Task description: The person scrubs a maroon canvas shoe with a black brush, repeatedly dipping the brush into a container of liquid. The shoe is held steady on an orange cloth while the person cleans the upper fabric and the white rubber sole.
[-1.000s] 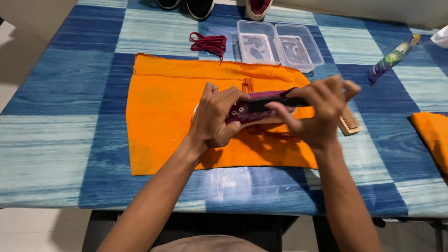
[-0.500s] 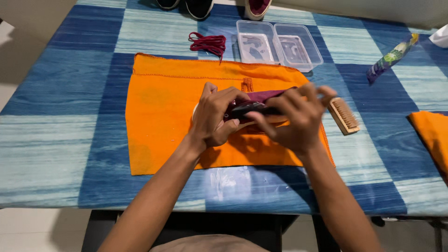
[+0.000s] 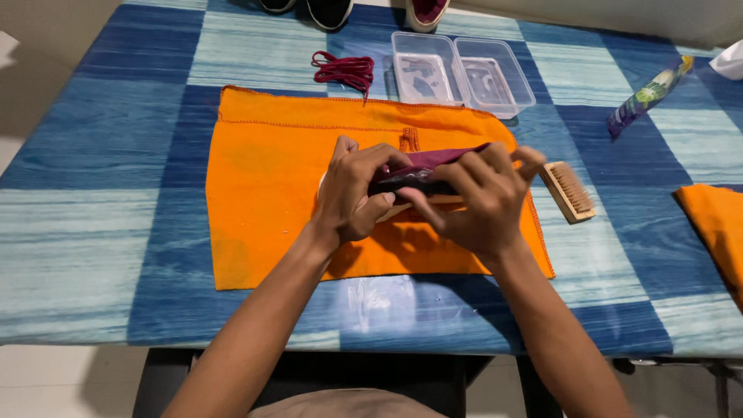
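A dark maroon shoe (image 3: 433,162) is held sideways over the middle of an orange cloth (image 3: 271,193) spread on the table. My left hand (image 3: 352,193) grips its left end, thumb underneath. My right hand (image 3: 480,197) wraps over its right part, fingers curled across the top, and hides most of it. A wooden brush (image 3: 569,191) with pale bristles lies on the table just right of my right hand, at the cloth's edge.
Maroon laces (image 3: 344,70) lie behind the cloth. Two clear plastic tubs (image 3: 460,73) stand at the back centre. A colourful tube (image 3: 648,94) lies far right, a second orange cloth (image 3: 716,224) at the right edge. Shoes (image 3: 333,9) sit at the far edge of the blue checked table (image 3: 101,155).
My right hand has slid left along the shoe and off the brush, which now lies bare on the table. My left hand has stayed in place.
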